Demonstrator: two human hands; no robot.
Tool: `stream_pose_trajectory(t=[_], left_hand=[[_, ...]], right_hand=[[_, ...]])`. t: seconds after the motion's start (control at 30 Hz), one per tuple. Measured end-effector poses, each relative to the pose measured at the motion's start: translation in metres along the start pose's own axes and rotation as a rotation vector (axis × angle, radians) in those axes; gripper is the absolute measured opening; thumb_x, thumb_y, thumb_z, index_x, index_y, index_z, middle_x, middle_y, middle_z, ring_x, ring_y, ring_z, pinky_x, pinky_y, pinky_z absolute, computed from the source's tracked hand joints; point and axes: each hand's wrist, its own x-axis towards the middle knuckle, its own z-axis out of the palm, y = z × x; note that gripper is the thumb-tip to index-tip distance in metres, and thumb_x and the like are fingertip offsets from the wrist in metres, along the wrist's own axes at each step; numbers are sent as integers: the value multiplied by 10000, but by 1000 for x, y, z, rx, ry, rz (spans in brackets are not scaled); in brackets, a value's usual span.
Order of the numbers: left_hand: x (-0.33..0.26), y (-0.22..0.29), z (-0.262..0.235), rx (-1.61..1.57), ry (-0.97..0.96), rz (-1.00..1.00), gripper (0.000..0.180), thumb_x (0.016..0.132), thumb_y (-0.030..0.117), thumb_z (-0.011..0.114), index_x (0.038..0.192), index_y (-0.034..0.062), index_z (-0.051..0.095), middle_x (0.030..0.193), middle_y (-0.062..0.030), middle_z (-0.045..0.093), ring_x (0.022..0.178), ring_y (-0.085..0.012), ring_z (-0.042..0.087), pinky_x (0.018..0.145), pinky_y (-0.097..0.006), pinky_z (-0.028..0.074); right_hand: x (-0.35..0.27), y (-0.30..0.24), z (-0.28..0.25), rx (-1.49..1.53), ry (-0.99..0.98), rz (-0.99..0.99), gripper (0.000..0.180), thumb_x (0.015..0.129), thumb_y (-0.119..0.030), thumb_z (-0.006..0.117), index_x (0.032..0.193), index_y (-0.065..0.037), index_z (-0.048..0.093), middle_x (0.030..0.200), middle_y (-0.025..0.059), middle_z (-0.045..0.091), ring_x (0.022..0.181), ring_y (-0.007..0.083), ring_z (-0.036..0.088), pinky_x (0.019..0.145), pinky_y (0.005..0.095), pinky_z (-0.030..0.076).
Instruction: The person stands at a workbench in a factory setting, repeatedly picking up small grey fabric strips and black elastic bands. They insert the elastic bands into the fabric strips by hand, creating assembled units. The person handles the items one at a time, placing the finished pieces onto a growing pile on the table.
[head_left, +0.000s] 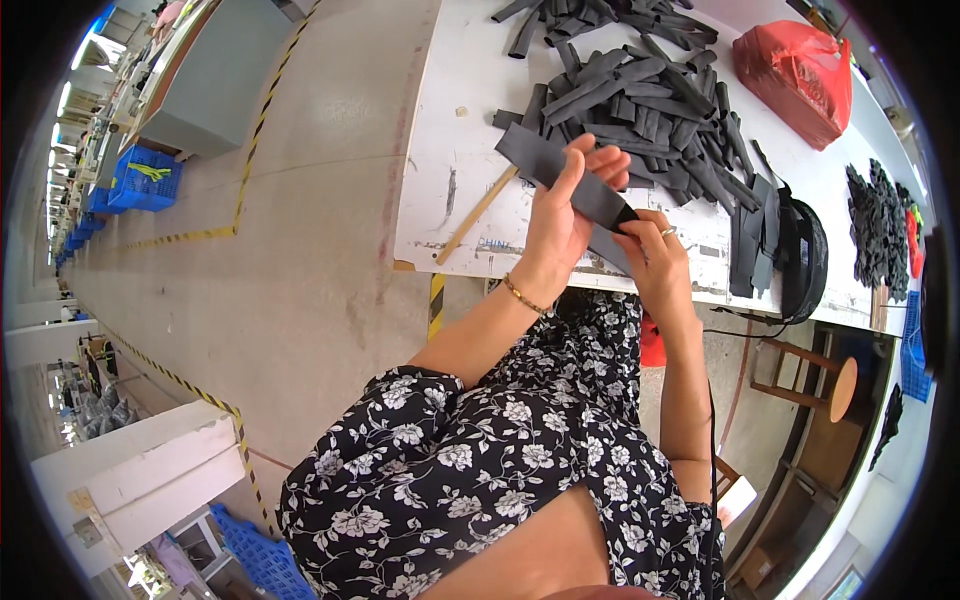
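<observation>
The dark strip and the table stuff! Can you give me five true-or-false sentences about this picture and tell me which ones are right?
1. The left hand and the right hand both touch a dark strip. True.
2. The plastic bag on the table is blue. False: it is red.
3. A thin stick lies to the left of the heap of dark pieces. True.
4. The beaded bracelet is on the right wrist. False: it is on the left wrist.
5. The clothing has plain stripes. False: it has white flowers on black.
</observation>
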Motion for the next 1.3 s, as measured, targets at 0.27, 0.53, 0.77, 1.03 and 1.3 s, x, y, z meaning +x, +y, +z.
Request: stream_pose_trajectory(t=[0.27, 0.53, 0.77, 1.03, 1.3], left_hand=[[-6, -6, 13, 21, 24, 83, 327, 1009, 303, 512, 1124, 1, 562, 961, -119, 675, 956, -276, 661, 938, -418, 521], [-7, -7, 11, 68, 42, 78, 346, 1001, 329, 529, 1097, 2, 585, 940, -126, 681, 942, -278, 674, 898, -400, 523], [-7, -10, 7, 33, 20, 55, 328, 985, 318, 568, 1096, 10, 594, 913, -110, 689, 945, -280, 679, 893, -391, 514], [-9, -7, 6, 7, 15, 36, 305, 989, 297, 562, 1102, 15, 591, 922, -104, 689, 969, -287, 670, 900, -398, 501], [-3, -4, 1, 47, 2, 45, 366, 1022, 324, 468, 1158, -3, 559, 1024, -160, 682, 1067, -331, 639, 986, -438, 479]], right_hand=[[10, 3, 4, 15, 63, -71, 107, 811, 3, 697, 866, -5, 606, 946, 119, 635, 740, 314, 626, 634, 386, 502], [14, -1, 7, 26, 60, -49, 98, 812, 3, 696, 869, -3, 618, 949, 114, 635, 735, 291, 630, 622, 376, 498], [17, -1, 6, 42, 57, -48, 93, 813, 29, 683, 868, 3, 613, 949, 118, 630, 733, 291, 633, 621, 360, 505], [16, 0, 8, 45, 32, -26, 88, 818, 25, 681, 868, 4, 612, 951, 122, 630, 745, 292, 635, 625, 361, 505], [14, -8, 13, 412, 74, 350, 146, 847, -48, 710, 938, 34, 630, 937, 74, 646, 771, 161, 613, 702, 302, 499]])
